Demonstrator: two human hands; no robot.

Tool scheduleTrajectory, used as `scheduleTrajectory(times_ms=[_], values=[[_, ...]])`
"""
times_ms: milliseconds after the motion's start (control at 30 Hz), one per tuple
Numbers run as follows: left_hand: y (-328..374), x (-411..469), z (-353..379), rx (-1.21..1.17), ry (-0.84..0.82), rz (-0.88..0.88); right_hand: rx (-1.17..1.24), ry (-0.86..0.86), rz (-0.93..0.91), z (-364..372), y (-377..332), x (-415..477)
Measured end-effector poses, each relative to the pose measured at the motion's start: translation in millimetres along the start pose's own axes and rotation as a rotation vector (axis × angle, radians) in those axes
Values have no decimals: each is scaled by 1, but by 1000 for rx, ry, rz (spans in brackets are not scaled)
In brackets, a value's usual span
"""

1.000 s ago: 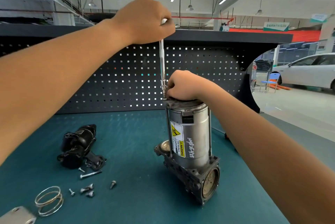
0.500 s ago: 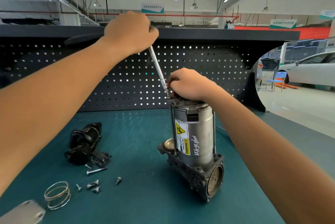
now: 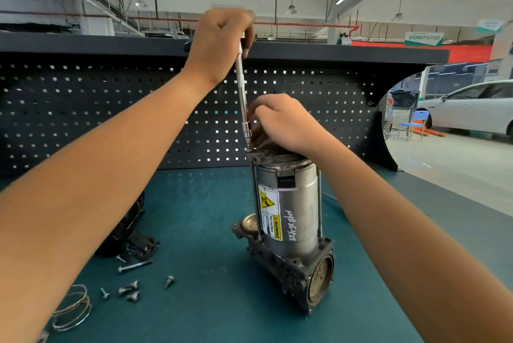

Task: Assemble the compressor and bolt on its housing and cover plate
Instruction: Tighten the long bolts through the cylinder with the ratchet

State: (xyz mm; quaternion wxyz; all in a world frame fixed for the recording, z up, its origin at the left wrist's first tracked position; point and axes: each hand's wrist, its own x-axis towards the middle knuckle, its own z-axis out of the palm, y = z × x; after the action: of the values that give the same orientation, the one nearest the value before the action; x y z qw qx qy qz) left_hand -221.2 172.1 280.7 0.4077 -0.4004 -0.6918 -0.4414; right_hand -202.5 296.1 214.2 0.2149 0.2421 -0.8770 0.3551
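Head view: driver work at top of compressor [image 3: 291, 204], upright on table [image 3: 208, 204].
Change: driver [image 3: 242, 93] leaning left of compressor half a second back; now near vertical again, as a second back.
Tip: down on bolt head [image 3: 249, 150] at compressor's top left edge.
Meaning: likely re-seated square on the bolt, ready for more turns; housing bolt-down under way, not done.
Left hand [image 3: 222, 40]: above compressor, fingers [image 3: 245, 24] wrapped tight round driver handle.
Right hand [image 3: 283, 123]: resting on compressor's top cap, fingers bent close by driver's lower shaft; pinching shaft or only steadying cap, cannot tell.
Compressor look: silver cylindrical housing, yellow warning label [image 3: 270, 215], white handwritten marks beside it; seated on dark cast base [image 3: 291, 270] with round openings at front and left.
Sides: thin long bolts [image 3: 319, 204] from top cap down to base.
Left of compressor: loose screws [image 3: 129, 290], one long bolt [image 3: 135, 265], wire rings [image 3: 72, 312], black part [image 3: 130, 226] half hidden behind left forearm.
Behind compressor: pegboard [image 3: 83, 109].
Still to fit, by judgement: cover plate, plus screws lying loose.
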Motion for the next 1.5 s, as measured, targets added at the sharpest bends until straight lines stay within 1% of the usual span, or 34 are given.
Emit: scheduleTrajectory(times_ms=[33, 100, 233, 300, 333, 433, 500, 567, 633, 667, 733, 767, 833, 900, 967, 1033, 1133, 1200, 1233, 1267, 1300, 1400, 1433, 1467, 1500], values=[[1, 1, 3, 8, 10, -16, 35, -7, -18, -1, 0, -2], [5, 3, 5, 112, -28, -19, 62, -42, -48, -3, 0, -6], [15, 9, 2, 441, -155, 98, -57, -52, -128, -4, 1, -9], [18, 12, -2, 633, -182, 135, -60, -53, -138, -5, 1, -9], [19, 12, -5, 769, -183, 134, -84, -61, -135, -4, 1, -9], [20, 10, -16, 1214, -169, 62, -320, -161, -94, -1, 1, -9], [23, 6, -22, 1386, -207, -41, -444, -201, -46, 1, 0, -8], [28, 5, -24, 1481, -232, -101, -485, -203, -24, 3, 0, -8], [34, 5, -22, 1488, -213, -44, -483, -217, -32, 3, 0, -8], [35, 4, -20, 1427, -174, 7, -469, -235, -34, 2, 0, -8], [32, 2, -17, 1182, -85, 79, -435, -275, -32, -2, 0, -8], [29, 0, -17, 1029, -64, 78, -412, -290, -34, -3, -1, -9], [20, -2, -16, 676, -49, 46, -331, -289, -56, -5, -1, -11], [10, -5, -15, 315, -8, -5, -140, -248, -83, -5, -1, -11], [-1, -7, -15, 63, 13, -109, 44, -198, -69, -6, -2, -11], [-8, -5, -12, -57, 1, -186, 56, -167, -61, -6, -3, -11], [-12, 3, -7, -131, -44, -231, -18, -158, -94, -4, -4, -12], [-14, 7, -5, -147, -90, -261, -41, -150, -104, -5, -3, -12], [-12, 8, -5, -118, -119, -278, -59, -139, -108, -5, -2, -12], [-10, 10, -7, -37, -156, -302, -78, -128, -116, -5, -1, -12], [-5, 13, -9, 109, -200, -335, -91, -122, -121, -5, 0, -11], [16, 22, -16, 768, -343, -458, -93, -121, -133, -5, 0, -11], [21, 25, -16, 897, -357, -488, -89, -119, -137, -6, 0, -11], [25, 28, -15, 928, -376, -528, -82, -116, -138, -6, 0, -11], [28, 30, -15, 903, -403, -558, -73, -114, -138, -6, 0, -11]])
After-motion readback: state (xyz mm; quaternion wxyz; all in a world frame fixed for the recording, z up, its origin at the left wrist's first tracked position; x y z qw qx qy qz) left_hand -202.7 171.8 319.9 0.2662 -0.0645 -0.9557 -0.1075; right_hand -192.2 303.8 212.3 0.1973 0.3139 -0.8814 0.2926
